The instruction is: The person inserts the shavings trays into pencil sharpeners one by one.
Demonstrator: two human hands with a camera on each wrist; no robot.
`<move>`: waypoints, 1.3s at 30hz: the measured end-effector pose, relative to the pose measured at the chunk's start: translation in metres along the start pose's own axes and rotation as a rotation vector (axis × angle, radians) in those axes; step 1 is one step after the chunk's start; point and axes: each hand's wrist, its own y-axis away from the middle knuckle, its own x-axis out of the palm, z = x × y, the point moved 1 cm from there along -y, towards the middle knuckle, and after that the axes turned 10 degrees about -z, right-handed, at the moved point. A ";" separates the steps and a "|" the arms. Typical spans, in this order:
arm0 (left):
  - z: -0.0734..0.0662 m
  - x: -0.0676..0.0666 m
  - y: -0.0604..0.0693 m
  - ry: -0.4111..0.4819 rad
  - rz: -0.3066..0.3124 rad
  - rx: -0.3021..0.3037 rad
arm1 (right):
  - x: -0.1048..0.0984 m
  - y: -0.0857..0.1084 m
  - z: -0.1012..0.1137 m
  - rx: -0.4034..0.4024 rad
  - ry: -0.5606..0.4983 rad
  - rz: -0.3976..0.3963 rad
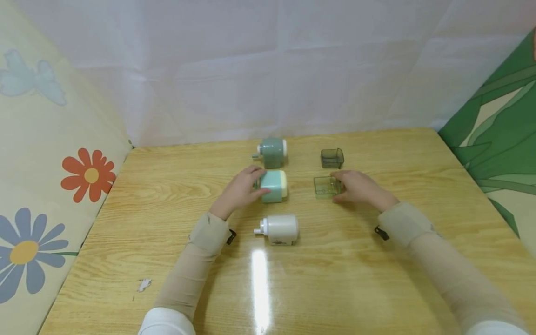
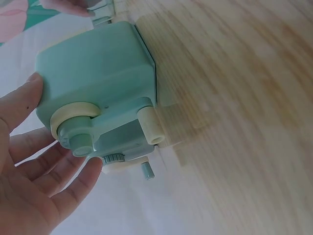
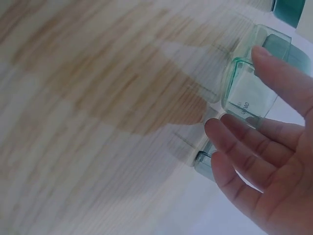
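Observation:
A mint-green crank pencil sharpener [image 1: 273,187] with a cream end lies on the table, left of centre. My left hand [image 1: 239,191] holds its crank end, thumb on one side and fingers on the other. In the left wrist view the thumb touches the sharpener body [image 2: 98,68]; the other fingers curve near its knob. To the right, my right hand [image 1: 361,188] grips a clear green shavings drawer [image 1: 321,186] at its right end. The right wrist view shows the thumb over the drawer's rim [image 3: 236,73] and fingers at the opposite side, partly hidden.
A darker teal sharpener [image 1: 273,152] lies behind the mint one, and a white sharpener [image 1: 282,228] lies in front. A smoky grey drawer [image 1: 332,159] stands behind the green drawer. A white cloth [image 1: 268,70] hangs along the table's back edge.

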 end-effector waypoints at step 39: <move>0.002 0.000 0.001 0.063 -0.026 -0.028 | 0.005 -0.009 0.014 -0.015 -0.011 0.010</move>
